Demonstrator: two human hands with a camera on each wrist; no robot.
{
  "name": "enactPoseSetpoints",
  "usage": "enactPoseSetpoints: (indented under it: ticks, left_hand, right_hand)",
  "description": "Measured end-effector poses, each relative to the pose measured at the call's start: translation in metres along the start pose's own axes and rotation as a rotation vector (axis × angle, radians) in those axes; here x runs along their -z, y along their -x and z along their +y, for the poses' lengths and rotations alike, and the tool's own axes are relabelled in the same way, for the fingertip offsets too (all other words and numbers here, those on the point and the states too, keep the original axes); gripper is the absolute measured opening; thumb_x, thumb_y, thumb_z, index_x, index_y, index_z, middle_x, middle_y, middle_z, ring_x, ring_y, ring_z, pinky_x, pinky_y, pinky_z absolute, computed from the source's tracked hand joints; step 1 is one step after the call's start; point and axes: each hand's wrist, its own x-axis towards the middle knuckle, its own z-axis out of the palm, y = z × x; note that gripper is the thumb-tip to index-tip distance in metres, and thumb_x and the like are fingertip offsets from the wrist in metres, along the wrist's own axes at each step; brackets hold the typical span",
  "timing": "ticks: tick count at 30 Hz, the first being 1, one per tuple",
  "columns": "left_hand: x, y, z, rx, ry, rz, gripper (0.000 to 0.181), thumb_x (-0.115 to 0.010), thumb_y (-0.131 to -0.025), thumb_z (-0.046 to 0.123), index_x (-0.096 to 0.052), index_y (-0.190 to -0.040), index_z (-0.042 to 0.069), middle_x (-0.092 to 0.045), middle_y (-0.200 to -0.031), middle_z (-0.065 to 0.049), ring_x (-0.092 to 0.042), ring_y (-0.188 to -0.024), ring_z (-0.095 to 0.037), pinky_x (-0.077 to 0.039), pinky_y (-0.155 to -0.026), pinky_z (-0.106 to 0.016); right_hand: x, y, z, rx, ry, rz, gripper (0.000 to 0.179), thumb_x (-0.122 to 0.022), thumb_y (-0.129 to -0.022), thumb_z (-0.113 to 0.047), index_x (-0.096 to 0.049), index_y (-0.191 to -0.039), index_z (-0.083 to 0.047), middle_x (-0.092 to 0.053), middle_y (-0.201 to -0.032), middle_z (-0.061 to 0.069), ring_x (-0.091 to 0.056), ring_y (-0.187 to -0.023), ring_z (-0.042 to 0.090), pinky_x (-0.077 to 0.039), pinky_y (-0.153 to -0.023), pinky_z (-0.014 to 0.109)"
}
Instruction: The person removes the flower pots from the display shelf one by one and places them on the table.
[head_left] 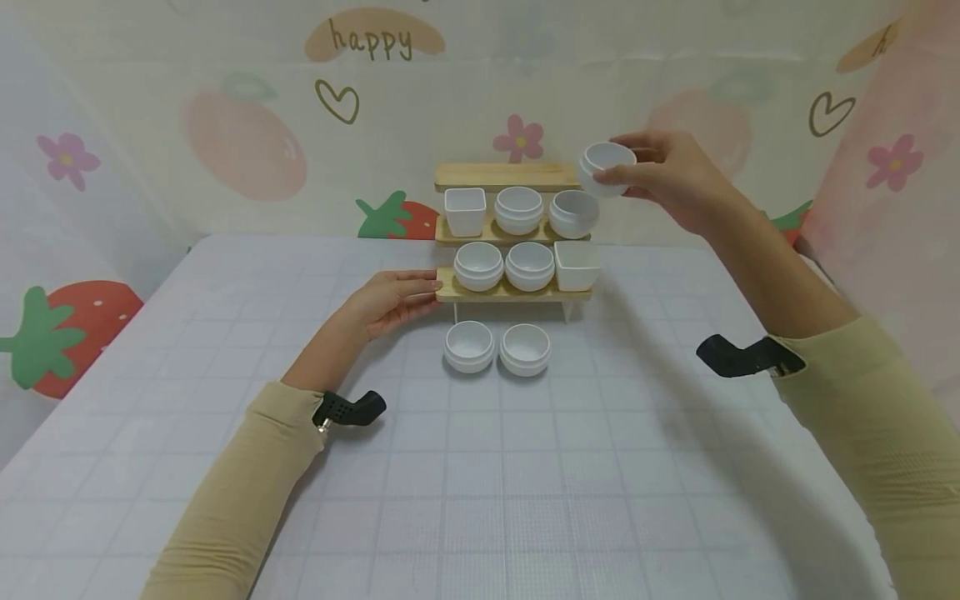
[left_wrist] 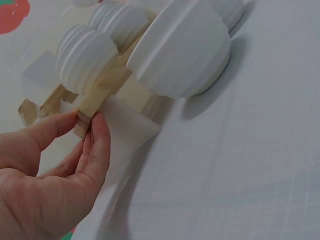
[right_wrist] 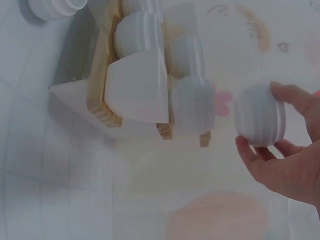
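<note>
High at the right end of a tiered wooden stand (head_left: 510, 176), my right hand (head_left: 671, 179) grips a small round white bowl (head_left: 609, 157) between thumb and fingers. In the right wrist view that bowl (right_wrist: 257, 115) is off the shelves, beside the top tier. My left hand (head_left: 393, 304) pinches the left end of the lowest shelf; the left wrist view shows thumb and fingers on the board's corner (left_wrist: 92, 102). On the middle tier stand a square white cup (head_left: 465, 212) and two round bowls (head_left: 518, 210). The lowest tier bears two round bowls (head_left: 478, 267) and a square cup (head_left: 576, 266).
Two more round white bowls (head_left: 468, 347) stand side by side on the table in front of the stand. The table (head_left: 465, 500) has a pale checked cover. Behind rises a printed backdrop (head_left: 420, 108) with fruit and flowers. A black device (head_left: 750, 357) sits at each wrist.
</note>
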Motion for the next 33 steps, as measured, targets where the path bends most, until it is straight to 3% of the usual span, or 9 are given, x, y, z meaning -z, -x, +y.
enactPoseSetpoints:
  ticks: [12,22,33]
  left_hand:
    - [0.000,0.001,0.000,0.004,-0.016,0.005,0.054,-0.051,-0.110,0.001,-0.034,-0.161,-0.007,-0.043,-0.155,-0.021,-0.072,-0.089,-0.008,-0.062,-0.093,-0.021]
    - [0.000,0.002,0.001,0.006,-0.012,0.008,0.054,-0.051,-0.110,0.001,-0.034,-0.161,-0.006,-0.039,-0.162,-0.023,-0.071,-0.091,-0.009,-0.060,-0.100,-0.024]
    - [0.000,0.000,0.000,0.004,-0.004,0.007,0.054,-0.052,-0.110,0.001,-0.035,-0.161,-0.006,-0.043,-0.156,-0.021,-0.072,-0.089,-0.009,-0.061,-0.096,-0.023]
  right_hand:
    - [-0.004,0.014,0.008,0.065,-0.035,0.012,0.061,-0.078,-0.096,-0.014,-0.053,-0.150,0.000,-0.064,-0.122,-0.004,-0.064,-0.108,0.012,-0.059,-0.093,0.016]
    - [-0.007,0.025,0.011,0.051,-0.020,0.015,0.060,-0.078,-0.097,-0.018,-0.054,-0.151,-0.005,-0.062,-0.130,-0.002,-0.061,-0.116,0.015,-0.058,-0.099,0.019]
    - [-0.012,0.041,0.019,0.087,-0.042,0.039,0.056,-0.076,-0.098,-0.014,-0.055,-0.149,-0.003,-0.064,-0.124,-0.006,-0.065,-0.105,0.009,-0.058,-0.089,0.015]
